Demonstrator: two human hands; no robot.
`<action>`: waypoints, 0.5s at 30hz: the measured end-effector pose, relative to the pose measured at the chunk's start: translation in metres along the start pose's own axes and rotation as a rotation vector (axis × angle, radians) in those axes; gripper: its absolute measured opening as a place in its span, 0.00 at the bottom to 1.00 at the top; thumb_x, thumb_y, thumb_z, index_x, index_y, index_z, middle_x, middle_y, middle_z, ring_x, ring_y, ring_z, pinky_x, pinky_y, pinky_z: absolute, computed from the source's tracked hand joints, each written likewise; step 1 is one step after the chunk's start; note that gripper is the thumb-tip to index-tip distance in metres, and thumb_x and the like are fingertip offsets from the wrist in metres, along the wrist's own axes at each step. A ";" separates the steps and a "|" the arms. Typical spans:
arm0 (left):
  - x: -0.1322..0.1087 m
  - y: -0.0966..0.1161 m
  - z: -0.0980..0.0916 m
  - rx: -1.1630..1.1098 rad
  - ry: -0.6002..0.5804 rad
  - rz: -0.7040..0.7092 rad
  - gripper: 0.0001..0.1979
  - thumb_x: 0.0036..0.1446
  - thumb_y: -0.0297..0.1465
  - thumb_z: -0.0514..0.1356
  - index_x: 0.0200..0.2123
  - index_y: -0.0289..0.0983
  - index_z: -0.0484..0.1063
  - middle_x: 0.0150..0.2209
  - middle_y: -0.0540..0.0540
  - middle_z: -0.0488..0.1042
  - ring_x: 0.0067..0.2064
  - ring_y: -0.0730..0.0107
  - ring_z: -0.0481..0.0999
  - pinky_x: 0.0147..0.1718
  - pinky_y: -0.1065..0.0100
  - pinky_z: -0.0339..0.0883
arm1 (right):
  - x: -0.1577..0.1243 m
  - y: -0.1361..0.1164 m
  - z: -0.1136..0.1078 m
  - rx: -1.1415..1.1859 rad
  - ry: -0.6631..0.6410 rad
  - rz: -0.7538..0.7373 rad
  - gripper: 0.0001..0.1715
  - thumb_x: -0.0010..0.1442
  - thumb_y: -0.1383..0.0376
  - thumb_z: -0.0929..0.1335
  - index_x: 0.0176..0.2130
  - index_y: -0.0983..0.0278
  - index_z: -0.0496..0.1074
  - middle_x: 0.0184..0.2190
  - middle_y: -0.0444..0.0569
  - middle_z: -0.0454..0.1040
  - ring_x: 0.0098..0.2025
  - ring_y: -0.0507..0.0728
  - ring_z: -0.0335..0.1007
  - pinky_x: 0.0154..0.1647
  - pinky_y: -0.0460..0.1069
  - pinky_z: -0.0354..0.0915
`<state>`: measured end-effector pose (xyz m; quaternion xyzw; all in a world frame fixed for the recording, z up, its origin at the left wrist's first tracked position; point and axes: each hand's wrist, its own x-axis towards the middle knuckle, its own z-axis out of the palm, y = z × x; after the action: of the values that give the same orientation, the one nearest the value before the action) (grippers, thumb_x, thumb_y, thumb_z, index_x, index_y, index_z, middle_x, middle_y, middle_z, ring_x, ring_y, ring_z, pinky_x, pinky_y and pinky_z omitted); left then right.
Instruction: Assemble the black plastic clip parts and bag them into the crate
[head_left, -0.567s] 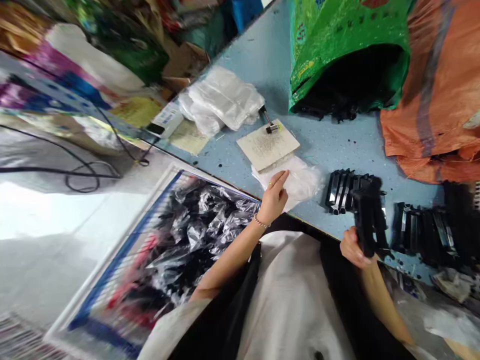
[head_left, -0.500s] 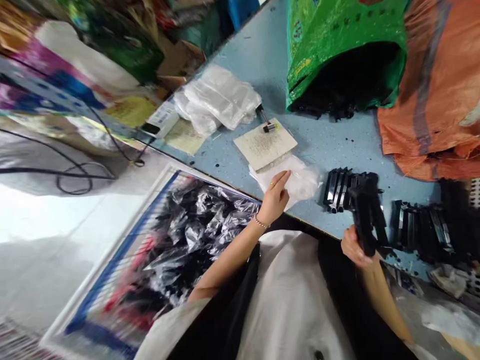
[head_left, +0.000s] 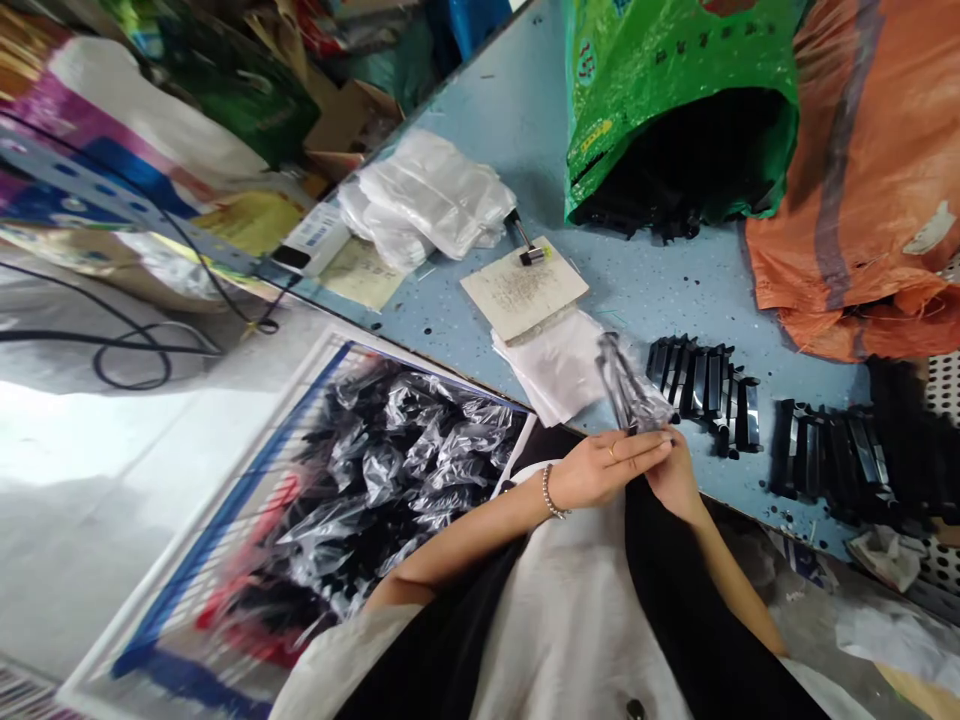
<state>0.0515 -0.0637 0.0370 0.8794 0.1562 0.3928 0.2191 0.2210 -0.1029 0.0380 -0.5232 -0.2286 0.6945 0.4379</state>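
My left hand [head_left: 600, 468] and my right hand [head_left: 675, 478] meet at the table's near edge, closed around a clear plastic bag [head_left: 636, 392]. Long black parts show through its film, and the bag leans up and away from me. How the fingers of my right hand grip it is partly hidden behind the left. Left of the bag lies a stack of flat clear bags [head_left: 555, 375], partly under a beige pad [head_left: 525, 290]. Just right of my hands, a row of black plastic parts [head_left: 705, 385] rests on the blue table.
A green sack [head_left: 682, 70] with black parts in its mouth and an orange sack [head_left: 862, 200] stand behind. More black parts [head_left: 832, 455] lie right. Folded plastic bags [head_left: 442, 195] sit at the back left. A crate [head_left: 225, 520] of bagged black pieces stands below.
My right hand has brought black parts leftward from the row. My left hand has moved right from the bag stack, and the parts are now inside a clear bag between both hands.
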 end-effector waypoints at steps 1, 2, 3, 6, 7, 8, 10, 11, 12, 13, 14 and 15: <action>0.000 0.003 -0.002 -0.004 -0.011 -0.026 0.38 0.67 0.22 0.50 0.75 0.36 0.38 0.63 0.35 0.71 0.63 0.63 0.74 0.57 0.63 0.75 | 0.002 -0.002 0.003 -0.078 0.062 -0.070 0.16 0.60 0.53 0.72 0.30 0.60 0.67 0.21 0.37 0.60 0.21 0.48 0.54 0.20 0.43 0.57; 0.001 0.004 -0.006 0.005 -0.029 -0.060 0.36 0.67 0.24 0.51 0.74 0.34 0.42 0.64 0.34 0.70 0.64 0.61 0.72 0.59 0.61 0.74 | 0.003 -0.004 0.006 -0.172 0.121 -0.151 0.14 0.60 0.54 0.72 0.31 0.60 0.68 0.22 0.38 0.64 0.23 0.49 0.59 0.22 0.44 0.60; 0.000 0.006 -0.012 0.029 -0.057 -0.104 0.32 0.68 0.26 0.52 0.73 0.33 0.48 0.64 0.34 0.70 0.65 0.61 0.71 0.60 0.60 0.73 | 0.003 -0.007 0.010 -0.295 0.164 -0.232 0.12 0.60 0.55 0.72 0.33 0.60 0.70 0.25 0.40 0.69 0.26 0.51 0.64 0.26 0.45 0.64; -0.009 0.014 -0.039 0.156 -0.097 -0.253 0.18 0.72 0.32 0.51 0.61 0.34 0.68 0.56 0.39 0.78 0.59 0.64 0.77 0.60 0.63 0.73 | 0.007 -0.013 0.025 -0.573 0.035 -0.324 0.17 0.59 0.53 0.72 0.44 0.60 0.75 0.39 0.48 0.79 0.39 0.58 0.75 0.40 0.52 0.73; -0.014 0.018 -0.050 0.205 -0.089 -0.307 0.16 0.73 0.32 0.50 0.57 0.35 0.71 0.52 0.41 0.80 0.56 0.66 0.79 0.59 0.65 0.74 | 0.009 -0.014 0.030 -0.596 -0.065 -0.298 0.21 0.59 0.53 0.72 0.48 0.60 0.75 0.42 0.50 0.80 0.41 0.59 0.76 0.42 0.53 0.74; -0.021 0.022 -0.062 0.252 -0.078 -0.375 0.15 0.73 0.32 0.50 0.54 0.36 0.73 0.50 0.42 0.81 0.54 0.67 0.80 0.57 0.66 0.74 | 0.011 -0.014 0.035 -0.604 -0.159 -0.259 0.24 0.60 0.52 0.72 0.52 0.59 0.75 0.44 0.50 0.80 0.41 0.59 0.77 0.43 0.54 0.74; -0.040 0.023 -0.087 0.357 -0.075 -0.564 0.14 0.73 0.33 0.51 0.52 0.35 0.74 0.48 0.43 0.81 0.53 0.66 0.80 0.54 0.66 0.76 | 0.016 -0.012 0.042 -0.624 -0.272 -0.192 0.26 0.62 0.51 0.71 0.56 0.58 0.74 0.44 0.50 0.80 0.38 0.57 0.77 0.42 0.54 0.75; -0.053 0.018 -0.100 0.412 -0.089 -0.688 0.13 0.72 0.33 0.53 0.51 0.35 0.75 0.47 0.42 0.81 0.51 0.64 0.81 0.52 0.66 0.76 | 0.018 -0.010 0.043 -0.644 -0.284 -0.179 0.26 0.62 0.51 0.71 0.56 0.58 0.74 0.43 0.50 0.80 0.36 0.56 0.77 0.42 0.54 0.75; -0.067 0.009 -0.112 0.467 -0.111 -0.829 0.13 0.71 0.33 0.53 0.49 0.35 0.75 0.46 0.41 0.80 0.50 0.63 0.81 0.50 0.65 0.77 | 0.019 -0.008 0.044 -0.665 -0.274 -0.181 0.25 0.63 0.51 0.70 0.55 0.59 0.74 0.42 0.49 0.80 0.36 0.56 0.77 0.42 0.54 0.76; -0.084 -0.003 -0.125 0.518 -0.140 -0.990 0.13 0.70 0.33 0.54 0.48 0.35 0.76 0.45 0.40 0.80 0.48 0.61 0.81 0.49 0.64 0.76 | 0.020 -0.007 0.042 -0.684 -0.256 -0.187 0.24 0.63 0.50 0.70 0.54 0.59 0.75 0.42 0.50 0.80 0.35 0.56 0.77 0.42 0.54 0.76; -0.102 -0.016 -0.137 0.553 -0.170 -1.153 0.13 0.69 0.33 0.55 0.46 0.34 0.77 0.45 0.40 0.80 0.47 0.60 0.81 0.49 0.63 0.75 | 0.021 -0.005 0.039 -0.700 -0.238 -0.192 0.24 0.63 0.50 0.70 0.53 0.59 0.76 0.41 0.50 0.80 0.35 0.56 0.77 0.42 0.53 0.76; -0.122 -0.030 -0.149 0.586 -0.191 -1.332 0.13 0.68 0.33 0.55 0.46 0.33 0.77 0.46 0.39 0.80 0.48 0.59 0.80 0.51 0.62 0.74 | 0.020 -0.004 0.034 -0.712 -0.220 -0.193 0.24 0.64 0.49 0.70 0.52 0.60 0.76 0.41 0.50 0.80 0.36 0.56 0.77 0.42 0.53 0.76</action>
<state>-0.1427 -0.0532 0.0343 0.6508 0.7366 0.0401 0.1798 0.1893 -0.0788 0.0419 -0.5409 -0.5494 0.5791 0.2651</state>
